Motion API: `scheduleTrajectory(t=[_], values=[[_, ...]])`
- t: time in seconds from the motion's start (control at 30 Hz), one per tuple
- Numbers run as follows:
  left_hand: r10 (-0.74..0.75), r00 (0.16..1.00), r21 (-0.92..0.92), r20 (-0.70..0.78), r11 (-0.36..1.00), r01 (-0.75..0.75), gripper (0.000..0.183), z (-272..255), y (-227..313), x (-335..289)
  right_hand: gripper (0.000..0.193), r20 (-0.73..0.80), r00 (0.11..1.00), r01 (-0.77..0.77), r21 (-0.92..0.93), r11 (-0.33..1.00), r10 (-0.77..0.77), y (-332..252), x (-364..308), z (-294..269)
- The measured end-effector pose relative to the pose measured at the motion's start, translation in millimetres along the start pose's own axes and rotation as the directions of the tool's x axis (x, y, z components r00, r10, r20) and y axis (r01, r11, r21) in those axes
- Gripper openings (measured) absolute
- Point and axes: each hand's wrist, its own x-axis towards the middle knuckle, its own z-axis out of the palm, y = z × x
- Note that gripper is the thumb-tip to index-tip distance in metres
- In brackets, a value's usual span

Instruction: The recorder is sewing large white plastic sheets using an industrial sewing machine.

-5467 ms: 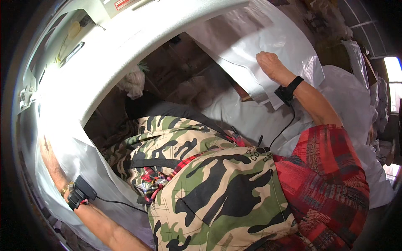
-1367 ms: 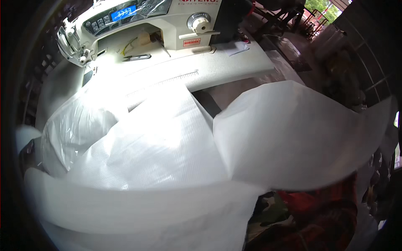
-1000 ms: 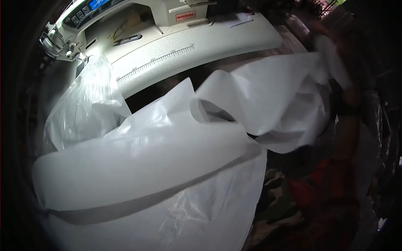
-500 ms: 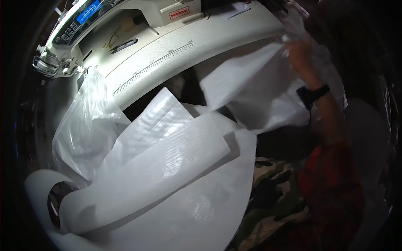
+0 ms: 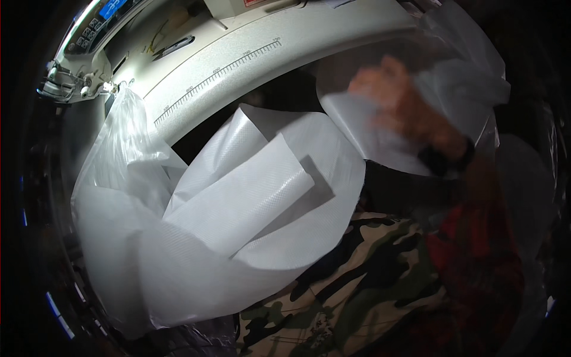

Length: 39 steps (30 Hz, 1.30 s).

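My right hand (image 5: 398, 107), with a dark band (image 5: 458, 157) at the wrist, is over a thin white plastic sheet (image 5: 476, 89) at the upper right. Motion smears its fingers, so whether they grip the sheet cannot be made out. My left hand does not show. A large white woven plastic sheet (image 5: 238, 196) lies folded and curled across the middle, partly over my lap. To its left, clear plastic film (image 5: 128, 137) rises, gathered to a point, to the needle area of a sewing machine (image 5: 89, 83).
The pale machine table (image 5: 285, 62) curves across the top, with a printed ruler scale along its front edge. Thread snips (image 5: 175, 46) lie on it. A control panel with a lit blue display (image 5: 111, 7) is at the upper left. Camouflage-patterned cloth (image 5: 351, 279) covers my lap.
My right hand has moved left and slightly down from the upper right. The woven sheet has shifted and its lower part has folded up, baring more of my lap. The view has tilted slightly.
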Motion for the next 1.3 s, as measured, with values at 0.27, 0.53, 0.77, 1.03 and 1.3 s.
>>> scheduleTrajectory(t=[0.27,0.53,0.77,1.03,1.3], values=[[0.886,0.425,-0.507,0.186,0.457,-0.731,0.044,-42.1,284.9,-107.1,0.07,0.116,0.973,-0.193,-0.076,0.978,0.201,-91.7,-14.7,83.0],[0.88,0.387,-0.623,0.277,0.471,-0.625,0.031,-2.4,298.2,-128.2,0.033,-0.011,0.937,-0.344,-0.183,0.921,0.348,-35.3,-38.1,119.3],[0.857,0.408,-0.582,0.314,0.514,-0.63,0.044,-9.8,288.2,-130.5,0.068,0.227,0.843,-0.446,-0.211,0.87,0.487,-41.1,-14.6,91.9],[0.692,0.502,-0.814,0.519,0.579,0.044,0.07,3.2,289.9,-80.2,0.095,-0.208,0.97,-0.022,0.448,0.894,0.129,-99.6,-1.5,46.1],[0.811,0.234,-0.795,0.536,0.579,-0.184,0.053,91.6,377.5,-121.5,0.027,0.047,0.956,-0.228,0.742,0.63,0.291,-118.2,27.6,39.9]])
